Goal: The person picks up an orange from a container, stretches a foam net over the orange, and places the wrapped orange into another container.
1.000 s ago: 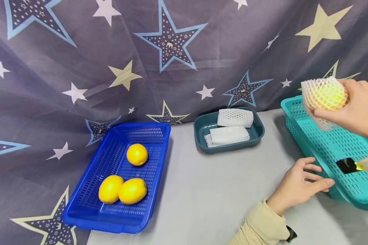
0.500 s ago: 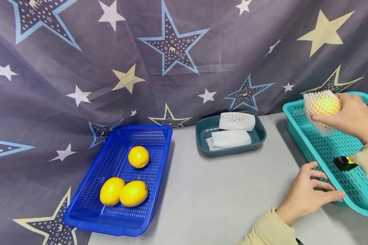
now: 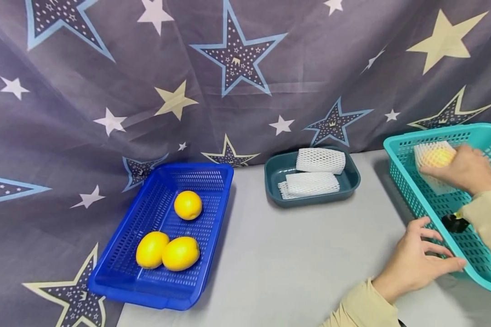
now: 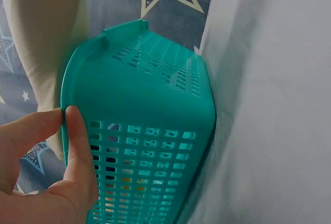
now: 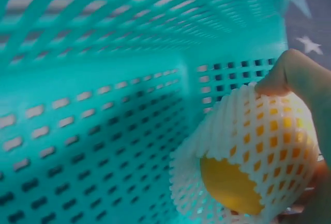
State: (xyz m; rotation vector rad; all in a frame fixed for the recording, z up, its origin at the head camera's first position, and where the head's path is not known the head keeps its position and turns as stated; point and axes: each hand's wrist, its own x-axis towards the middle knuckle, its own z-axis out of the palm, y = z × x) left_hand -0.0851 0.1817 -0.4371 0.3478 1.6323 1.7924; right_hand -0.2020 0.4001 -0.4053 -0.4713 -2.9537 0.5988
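Note:
In the head view my right hand [image 3: 468, 170] grips an orange [image 3: 439, 157] wrapped in a white foam net sleeve [image 5: 207, 146], low inside the teal basket [image 3: 417, 195]. Bare peel shows at the sleeve's open end in the right wrist view, near the basket's perforated end wall; the thumb presses the net from above. My left hand [image 3: 421, 259] is at the basket's near-left side. There, in the left wrist view, thumb and finger pinch the rim of the basket from both sides.
To the left, a blue basket [image 3: 212, 200] holds three bare oranges [image 3: 188, 205]. At the back middle, a dark teal tray [image 3: 272, 175] has several white foam nets [image 3: 321, 160] in it. A star-patterned cloth [image 3: 245, 109] hangs behind the grey-white table [image 3: 282, 254].
My right hand has lowered the netted orange from above the teal basket down into it. My left hand has moved slightly right along with the basket's rim.

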